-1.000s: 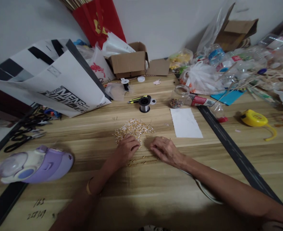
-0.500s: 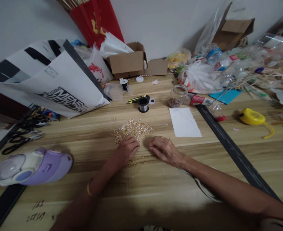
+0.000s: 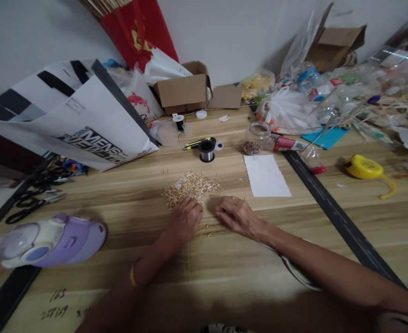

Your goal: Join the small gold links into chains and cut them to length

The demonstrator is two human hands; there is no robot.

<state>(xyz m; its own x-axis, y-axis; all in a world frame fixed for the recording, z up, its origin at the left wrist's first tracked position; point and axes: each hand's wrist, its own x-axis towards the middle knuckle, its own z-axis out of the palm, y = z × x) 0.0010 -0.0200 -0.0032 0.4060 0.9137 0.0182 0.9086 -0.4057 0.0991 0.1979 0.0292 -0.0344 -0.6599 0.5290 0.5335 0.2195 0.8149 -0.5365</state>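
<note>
A loose pile of small gold and clear beads or charms lies on the wooden table. At the pile's near edge is my left hand, its fingers curled and pressed together. My right hand rests just to the right, fingertips pinched and turned toward the left hand. Whatever either hand holds is hidden or too small to make out. Thin gold chains lie on the table between the hands, their left ends passing behind my left hand and their right ends reaching my right hand.
Beyond the pile stand a wire spool, a yellow-black cutter and a jar of beads. White paper and a yellow tape measure are to the right. A purple-white appliance and scissors are left.
My left hand has shifted slightly right, toward my right hand, and now covers more of the chains' left part. My right hand has stayed nearly still.
</note>
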